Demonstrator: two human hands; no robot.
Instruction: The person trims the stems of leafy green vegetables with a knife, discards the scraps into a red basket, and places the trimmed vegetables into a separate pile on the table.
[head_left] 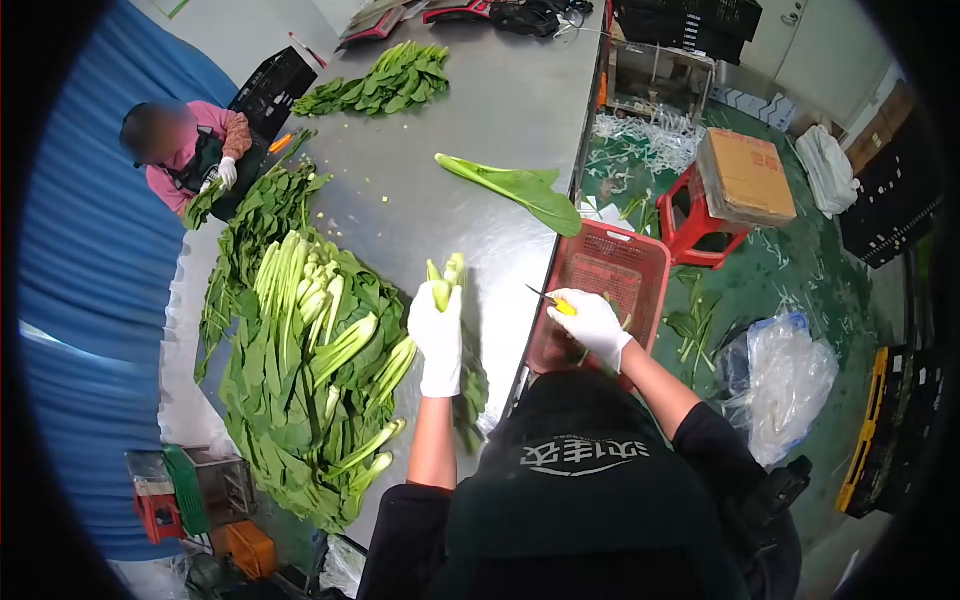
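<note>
Left grip [437,335] holds greens [447,275] above steel table [500,110].

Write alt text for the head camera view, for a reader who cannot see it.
White-gloved left hand holds a leafy green stalk upright over a steel table; the right hand grips a knife above a red basket. A heap of greens lies alongside, and another person works nearby.
</note>
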